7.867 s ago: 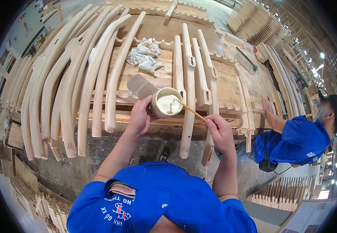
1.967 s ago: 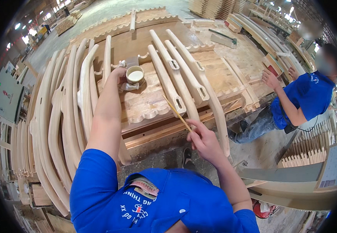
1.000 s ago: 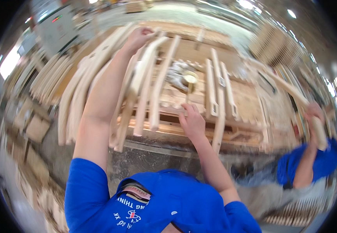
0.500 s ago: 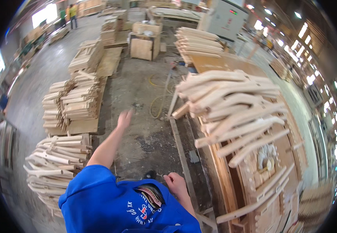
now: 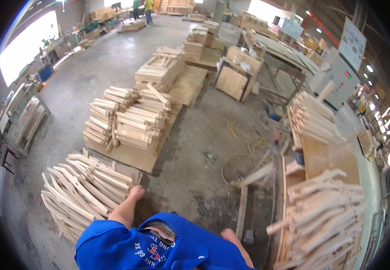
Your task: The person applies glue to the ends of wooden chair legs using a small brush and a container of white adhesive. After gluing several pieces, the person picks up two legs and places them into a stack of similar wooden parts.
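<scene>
My left hand [image 5: 136, 192] hangs low beside the near-left stack of curved wooden pieces [image 5: 85, 184], close to their right-hand ends. Whether it touches them I cannot make out, and its fingers are too small and foreshortened to read. Nothing shows in it. My right hand [image 5: 228, 234] is at my right side, partly cut off by my blue shirt [image 5: 159, 247]; its fingers are mostly hidden. To the right, a pile of pale curved wooden pieces [image 5: 325, 216] lies apart from that hand.
Bundled wooden slats [image 5: 141, 126] sit on a plywood sheet [image 5: 188, 85] along the left. A yellow hose [image 5: 224, 168] loops on the floor ahead. Farther off stand a wooden box [image 5: 232, 82] and a grey cabinet [image 5: 332, 78]. Two people [image 5: 148, 11] are at the far back.
My view has turned left, so the stacks have shifted right in the picture. My left hand has dropped from out in front to beside the near-left stack. The right hand has drawn nearer my body.
</scene>
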Motion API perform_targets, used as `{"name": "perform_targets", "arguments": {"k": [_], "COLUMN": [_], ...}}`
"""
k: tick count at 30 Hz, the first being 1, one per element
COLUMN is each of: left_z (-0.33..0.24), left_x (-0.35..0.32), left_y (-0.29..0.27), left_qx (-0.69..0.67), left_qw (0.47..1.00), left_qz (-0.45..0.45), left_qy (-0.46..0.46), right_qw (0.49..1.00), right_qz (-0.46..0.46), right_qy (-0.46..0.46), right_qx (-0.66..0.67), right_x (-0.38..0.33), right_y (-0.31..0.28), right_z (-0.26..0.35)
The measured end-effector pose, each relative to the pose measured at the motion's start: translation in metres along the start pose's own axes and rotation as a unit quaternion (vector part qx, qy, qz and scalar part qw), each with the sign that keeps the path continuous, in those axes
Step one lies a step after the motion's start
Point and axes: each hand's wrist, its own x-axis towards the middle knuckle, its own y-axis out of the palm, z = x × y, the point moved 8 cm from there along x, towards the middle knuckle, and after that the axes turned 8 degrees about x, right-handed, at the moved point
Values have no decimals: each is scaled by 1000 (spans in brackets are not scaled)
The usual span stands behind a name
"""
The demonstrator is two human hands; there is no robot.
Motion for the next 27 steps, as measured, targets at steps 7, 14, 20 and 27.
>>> {"name": "perform_targets", "arguments": {"k": [7,14,20,27], "left_z": [-156,-181,-137,-179], "left_x": [138,239,258,387], "left_y": [-93,-99,-190,-177], "left_qx": [170,47,58,12], "left_qw": [953,990,945,972], "left_qz": [-146,-115,-248,-60], "left_qy": [203,67,-204,-225], "right_qw": [922,955,985,944], "right_qz": [43,32,36,-72], "right_qy": [138,190,43,-72], "right_qx": [359,225,166,313], "right_x": [98,254,407,609], "right_y": [-73,-149,-330,-533], "right_z": [81,24,106,197]}}
